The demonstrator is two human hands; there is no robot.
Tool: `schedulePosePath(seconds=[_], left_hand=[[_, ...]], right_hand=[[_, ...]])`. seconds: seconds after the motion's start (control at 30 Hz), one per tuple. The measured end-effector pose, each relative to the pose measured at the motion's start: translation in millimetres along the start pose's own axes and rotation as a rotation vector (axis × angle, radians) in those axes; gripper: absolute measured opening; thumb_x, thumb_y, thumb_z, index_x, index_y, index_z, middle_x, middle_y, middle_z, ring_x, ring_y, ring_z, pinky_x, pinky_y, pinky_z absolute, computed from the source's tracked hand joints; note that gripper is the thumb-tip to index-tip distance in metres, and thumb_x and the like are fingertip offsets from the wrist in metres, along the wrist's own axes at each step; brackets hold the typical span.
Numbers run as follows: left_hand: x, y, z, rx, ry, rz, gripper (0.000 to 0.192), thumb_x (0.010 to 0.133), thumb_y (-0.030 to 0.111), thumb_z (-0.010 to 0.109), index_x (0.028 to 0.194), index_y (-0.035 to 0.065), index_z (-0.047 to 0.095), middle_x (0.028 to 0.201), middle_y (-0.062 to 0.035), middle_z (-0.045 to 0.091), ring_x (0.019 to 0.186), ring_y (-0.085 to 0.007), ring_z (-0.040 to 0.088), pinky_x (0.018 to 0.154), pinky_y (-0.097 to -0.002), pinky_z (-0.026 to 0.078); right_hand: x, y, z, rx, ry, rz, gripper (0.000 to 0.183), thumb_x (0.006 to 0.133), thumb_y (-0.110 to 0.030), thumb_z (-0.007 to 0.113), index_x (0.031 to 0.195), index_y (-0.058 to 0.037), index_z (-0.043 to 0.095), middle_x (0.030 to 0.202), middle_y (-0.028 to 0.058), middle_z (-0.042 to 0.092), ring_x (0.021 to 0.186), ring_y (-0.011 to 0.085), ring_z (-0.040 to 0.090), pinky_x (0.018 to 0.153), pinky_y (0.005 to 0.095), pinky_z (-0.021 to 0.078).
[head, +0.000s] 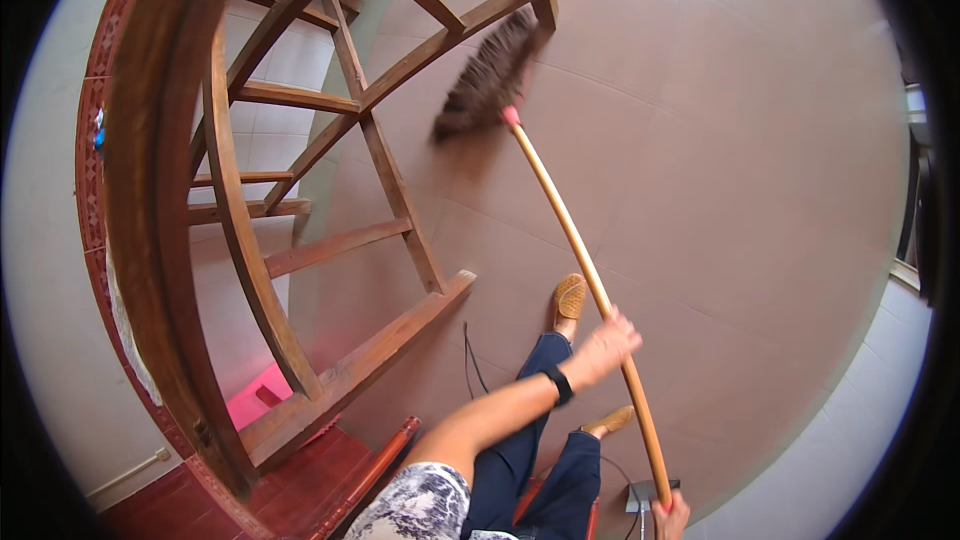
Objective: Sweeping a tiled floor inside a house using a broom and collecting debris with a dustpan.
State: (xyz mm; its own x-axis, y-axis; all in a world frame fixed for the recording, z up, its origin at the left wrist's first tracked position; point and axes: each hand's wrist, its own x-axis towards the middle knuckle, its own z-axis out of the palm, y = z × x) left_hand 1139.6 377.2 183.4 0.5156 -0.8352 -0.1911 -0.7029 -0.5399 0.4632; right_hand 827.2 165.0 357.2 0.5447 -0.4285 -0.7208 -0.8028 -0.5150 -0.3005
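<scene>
A broom [581, 247] with a long yellow wooden handle slants down across the view. Its dark, bushy head [484, 82] is blurred and lies on the tiled floor beside a leg of a wooden frame. My left hand [609, 343], with a black band on its wrist, grips the middle of the handle. Lower down, my right hand [671, 516] is closed around the handle's end at the bottom edge of the view.
A large wooden frame with crossbars [390, 180] stands on the left. Behind it is a pink plastic item [259, 397]. Thin dark cables [471, 360] lie near my feet. A grey dustpan-like object [643, 496] sits by my right hand. Tiled walls border the floor.
</scene>
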Motion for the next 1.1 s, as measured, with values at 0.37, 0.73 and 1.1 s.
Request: schedulePosePath(seconds=[0.37,0.73,1.1], left_hand=[[-72.3,362.0,42.7,-0.389,-0.163,0.357,0.009,0.073,0.017,0.056,0.067,0.0139,0.062,0.074,-0.0025,0.06,0.086,-0.0202,0.054,0.08,-0.0345,0.039],[-71.5,92.5,6.8,-0.051,0.216,-0.086,0.01,0.066,0.008,0.058,0.06,0.0149,0.055,0.063,-0.0043,0.053,0.071,-0.0203,0.054,0.064,-0.0307,0.046],[-118.7,42.2,-8.3,0.378,-0.005,-0.365,0.01,0.075,0.014,0.054,0.068,0.0142,0.062,0.07,-0.0034,0.059,0.075,-0.0195,0.057,0.075,-0.0324,0.043]], right_hand=[[-123.0,168.3,-15.3,-0.283,-0.028,-0.073,0.025,0.064,-0.024,0.067,0.072,-0.0041,0.054,0.054,0.0147,0.05,0.049,0.0269,0.051,0.049,0.0399,0.0426],[-95.4,52.2,-18.7,-0.357,-0.061,-0.26,0.021,0.067,-0.027,0.068,0.074,-0.0096,0.057,0.055,0.0148,0.055,0.052,0.0355,0.055,0.052,0.0431,0.0456],[-77.3,-89.4,-74.0,-0.506,0.02,-0.232,0.022,0.067,-0.025,0.066,0.066,-0.0104,0.05,0.052,0.0134,0.054,0.053,0.0345,0.057,0.05,0.0426,0.0448]])
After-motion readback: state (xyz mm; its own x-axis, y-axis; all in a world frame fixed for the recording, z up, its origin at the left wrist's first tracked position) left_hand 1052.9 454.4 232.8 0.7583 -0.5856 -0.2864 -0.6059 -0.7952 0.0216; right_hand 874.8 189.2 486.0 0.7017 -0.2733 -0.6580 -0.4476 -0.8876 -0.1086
